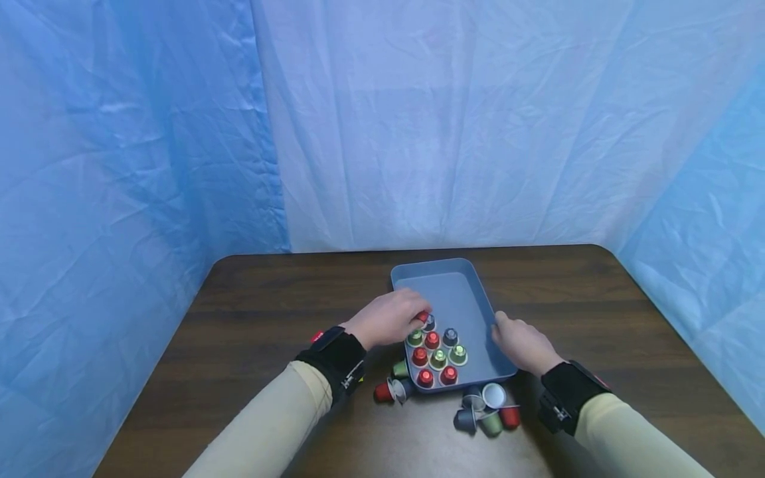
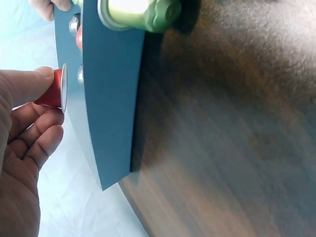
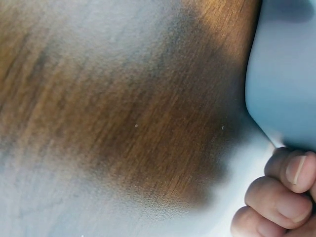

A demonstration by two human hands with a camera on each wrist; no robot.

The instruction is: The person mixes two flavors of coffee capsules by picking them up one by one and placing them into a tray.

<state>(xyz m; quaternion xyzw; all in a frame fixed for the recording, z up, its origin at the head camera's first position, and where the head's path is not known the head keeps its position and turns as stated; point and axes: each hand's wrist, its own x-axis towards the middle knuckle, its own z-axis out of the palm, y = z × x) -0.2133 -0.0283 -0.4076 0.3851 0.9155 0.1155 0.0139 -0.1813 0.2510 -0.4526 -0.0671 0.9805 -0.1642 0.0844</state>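
A blue-grey rectangular tray (image 1: 457,295) lies on the table with red, green and dark coffee capsules standing rim-down in its near left part. My left hand (image 1: 385,318) reaches over the tray's left side and pinches a red coffee capsule (image 2: 49,93) between thumb and fingers. The left wrist view has that capsule's silver rim facing the tray wall (image 2: 111,103). At the tray's right edge, my right hand (image 1: 526,346) grips the rim; its curled fingers (image 3: 279,203) show beside the tray in the right wrist view.
Several loose capsules (image 1: 491,423) lie in a group in front of the tray's near right corner. A red capsule (image 1: 383,392) and others lie by the near left corner, with a green capsule (image 1: 400,369) against the left side. Blue-white sheets (image 1: 442,133) hang behind the brown table (image 1: 287,292).
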